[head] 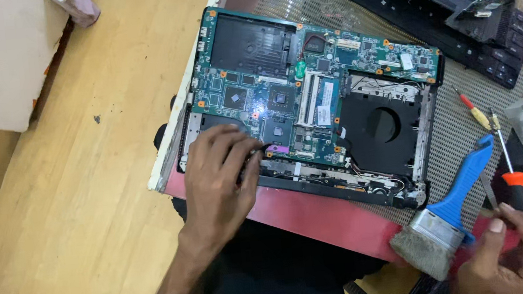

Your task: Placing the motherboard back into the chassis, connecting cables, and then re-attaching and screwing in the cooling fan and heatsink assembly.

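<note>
Laptop overhangs table edge, bare floor beyond left hand, fingers spread on board corner, right hand well apart, pinching tweezers beside brush, screwdriver.

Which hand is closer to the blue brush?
Right. The right hand sits just beside the blue brush; the left hand is far off, resting on the laptop board.

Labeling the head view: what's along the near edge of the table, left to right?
left hand on the open laptop base → blue-handled brush → right hand → orange-handled screwdriver
</note>
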